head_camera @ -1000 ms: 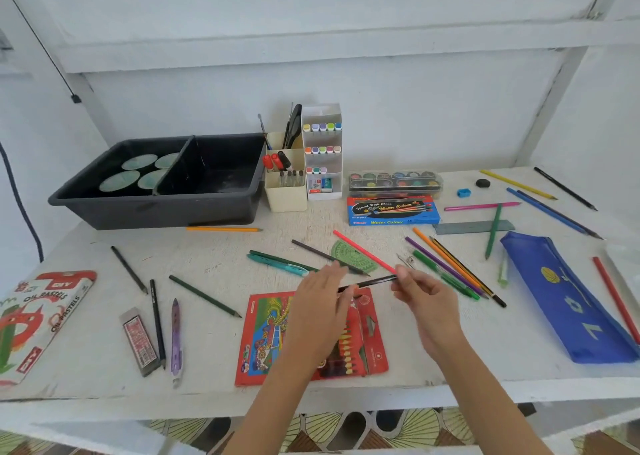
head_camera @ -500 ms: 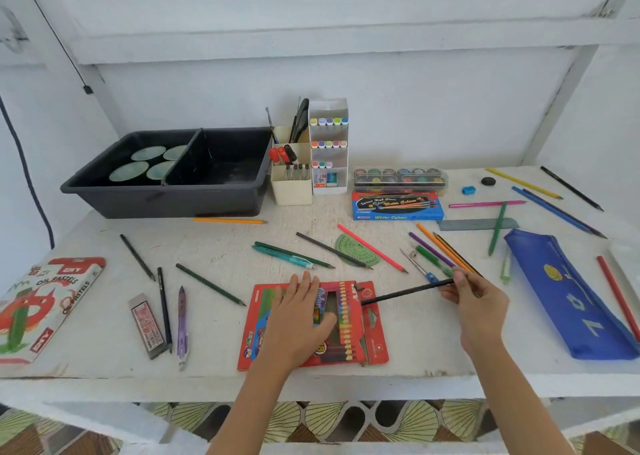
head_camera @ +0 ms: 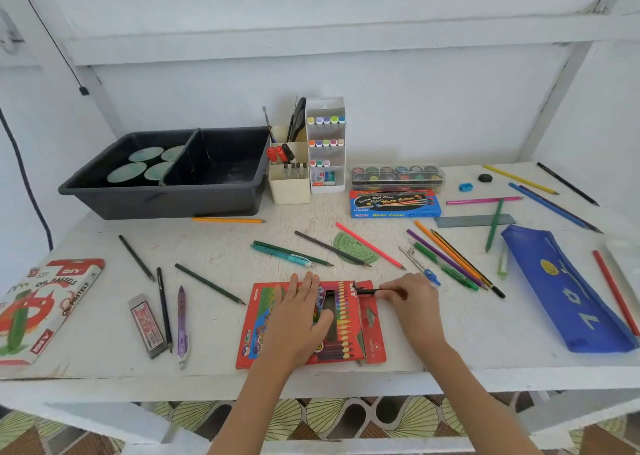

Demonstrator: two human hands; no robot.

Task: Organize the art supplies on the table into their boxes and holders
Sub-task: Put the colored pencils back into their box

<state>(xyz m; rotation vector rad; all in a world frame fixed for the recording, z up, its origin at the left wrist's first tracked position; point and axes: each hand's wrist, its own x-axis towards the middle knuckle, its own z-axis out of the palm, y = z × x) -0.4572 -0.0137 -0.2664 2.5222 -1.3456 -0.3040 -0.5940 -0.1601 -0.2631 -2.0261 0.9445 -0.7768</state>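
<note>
My left hand [head_camera: 298, 323] lies flat on the red box [head_camera: 252, 333], fingers straight, pressing it down. The box sits near the front edge of the table [head_camera: 485, 343], about midway along. My right hand [head_camera: 414, 304] pinches a black pencil [head_camera: 365, 291] between thumb and fingertips, its far end over the box's back right corner, above the open flap [head_camera: 374, 330]. Other pencils [head_camera: 332, 248] lie scattered across the table's middle. A blue pouch [head_camera: 568, 292] lies near the right edge and a black tray [head_camera: 156, 198] stands at the back left corner.
</note>
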